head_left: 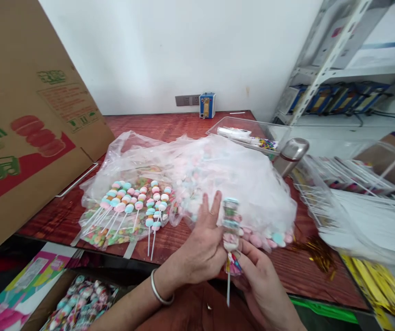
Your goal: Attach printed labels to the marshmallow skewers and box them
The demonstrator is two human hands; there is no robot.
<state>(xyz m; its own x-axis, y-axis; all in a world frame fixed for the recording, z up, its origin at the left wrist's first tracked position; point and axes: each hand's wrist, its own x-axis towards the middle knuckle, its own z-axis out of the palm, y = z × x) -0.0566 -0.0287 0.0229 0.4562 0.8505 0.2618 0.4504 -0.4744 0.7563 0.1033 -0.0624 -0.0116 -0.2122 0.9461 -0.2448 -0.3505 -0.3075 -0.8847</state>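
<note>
- Workpiece: the wrapped skewer point(231, 227) is upright between your hands, in front of the table point(180, 246) edge, stick down. This posture apparently leaves the wrapper's gathered neck accessible to both hands.
- Right hand point(261, 271): thumb and forefinger are clamped on the wrapper neck, presumably to keep it gathered.
- Left hand point(199, 248): two fingers point upward, apart, clear of the wrapper. The thumb side lies against the skewer; you cannot tell whether it grips.
- Bare skewers point(121, 202): laid on the clear bag point(96, 225) at your left, most with sticks towards you, probably for easy pickup.
- White bag point(232, 170): lies directly ahead, loose sweets point(277, 239) at its near edge.
- Sticks point(373, 220): grouped at your right, likely for reach.
- Carton point(46, 119): stands at your left. Green lettering appears to end in "ron"; the remainder is cut off. Red small print is illegible. Green handling symbols and a truck drawing are visible.
- Flask point(290, 154): no marking legible.
</note>
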